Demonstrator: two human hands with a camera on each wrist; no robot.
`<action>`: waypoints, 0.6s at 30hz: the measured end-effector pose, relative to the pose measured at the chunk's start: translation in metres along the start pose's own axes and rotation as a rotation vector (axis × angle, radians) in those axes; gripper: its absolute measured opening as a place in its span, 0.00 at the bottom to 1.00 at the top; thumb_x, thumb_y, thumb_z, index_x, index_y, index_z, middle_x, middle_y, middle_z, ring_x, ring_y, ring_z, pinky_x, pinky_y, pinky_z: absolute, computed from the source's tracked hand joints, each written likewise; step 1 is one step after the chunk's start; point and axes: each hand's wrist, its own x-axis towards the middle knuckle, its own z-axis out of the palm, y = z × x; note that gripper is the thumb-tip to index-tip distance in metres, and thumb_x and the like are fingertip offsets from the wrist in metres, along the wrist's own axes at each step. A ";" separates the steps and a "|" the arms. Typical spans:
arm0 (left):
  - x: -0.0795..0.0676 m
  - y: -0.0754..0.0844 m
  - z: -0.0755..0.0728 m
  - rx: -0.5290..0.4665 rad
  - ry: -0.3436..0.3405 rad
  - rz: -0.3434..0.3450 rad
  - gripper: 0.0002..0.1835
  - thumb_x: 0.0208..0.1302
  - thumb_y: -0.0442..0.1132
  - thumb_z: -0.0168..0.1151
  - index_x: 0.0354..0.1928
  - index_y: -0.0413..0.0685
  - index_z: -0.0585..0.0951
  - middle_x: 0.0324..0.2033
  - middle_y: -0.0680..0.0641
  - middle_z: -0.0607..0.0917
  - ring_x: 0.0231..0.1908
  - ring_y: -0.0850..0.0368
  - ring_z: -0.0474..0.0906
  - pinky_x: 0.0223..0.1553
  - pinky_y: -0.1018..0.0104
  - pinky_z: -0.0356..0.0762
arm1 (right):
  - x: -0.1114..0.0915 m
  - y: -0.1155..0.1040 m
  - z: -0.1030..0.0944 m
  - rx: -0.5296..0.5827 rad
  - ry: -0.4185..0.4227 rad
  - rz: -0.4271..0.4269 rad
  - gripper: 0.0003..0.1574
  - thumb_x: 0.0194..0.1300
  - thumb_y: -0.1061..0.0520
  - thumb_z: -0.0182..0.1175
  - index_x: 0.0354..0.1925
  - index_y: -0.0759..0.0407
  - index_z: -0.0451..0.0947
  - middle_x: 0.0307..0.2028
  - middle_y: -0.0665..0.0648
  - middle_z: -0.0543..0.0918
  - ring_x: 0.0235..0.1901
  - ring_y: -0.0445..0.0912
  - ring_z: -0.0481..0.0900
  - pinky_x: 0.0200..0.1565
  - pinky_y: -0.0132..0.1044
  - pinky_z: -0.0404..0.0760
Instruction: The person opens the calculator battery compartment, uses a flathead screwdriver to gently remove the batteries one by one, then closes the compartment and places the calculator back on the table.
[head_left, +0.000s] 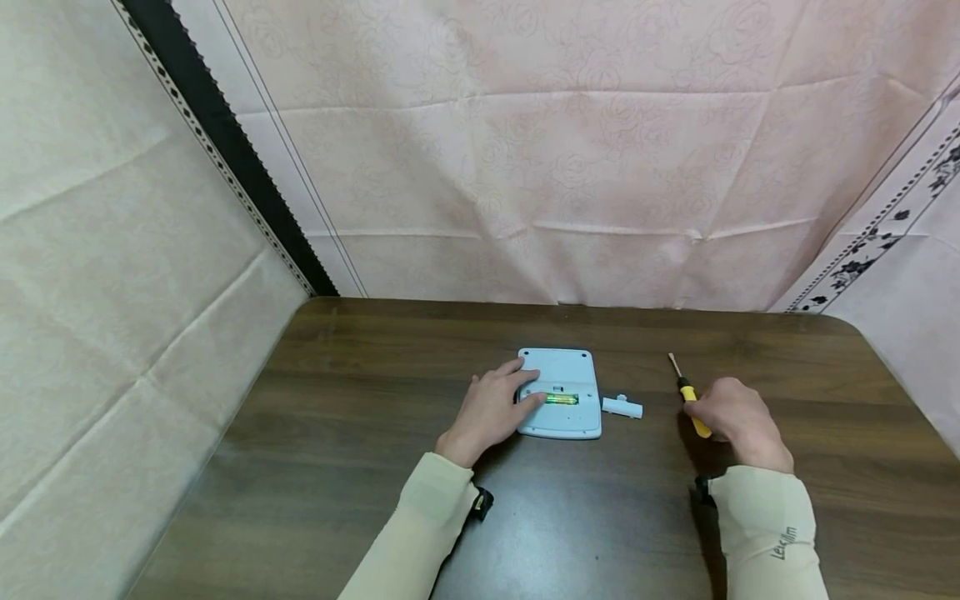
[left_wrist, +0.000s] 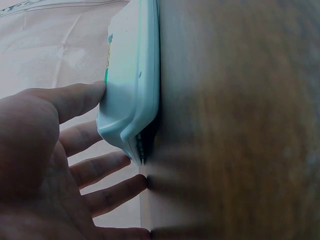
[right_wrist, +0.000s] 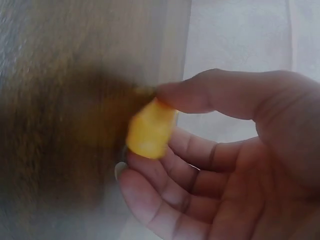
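Our right hand point(head_left: 738, 421) curls round the screwdriver point(head_left: 688, 397), shaft pointing away; left hand point(head_left: 491, 410), fingers flat, steadies the device point(head_left: 562, 392) leftward.

Your dark wood-grain tabletop point(head_left: 360, 467) carries a pale blue device point(head_left: 561, 393) lying flat near the middle, a small white cover piece point(head_left: 622, 407) just to its right, and a yellow-handled screwdriver point(head_left: 687, 397) farther right.
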 end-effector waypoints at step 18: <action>0.000 0.000 0.001 -0.006 0.005 0.002 0.24 0.79 0.51 0.62 0.71 0.53 0.81 0.76 0.44 0.71 0.74 0.43 0.68 0.70 0.25 0.58 | -0.003 -0.003 -0.004 0.001 0.323 -0.036 0.21 0.71 0.53 0.61 0.33 0.72 0.80 0.31 0.67 0.82 0.33 0.61 0.78 0.37 0.54 0.79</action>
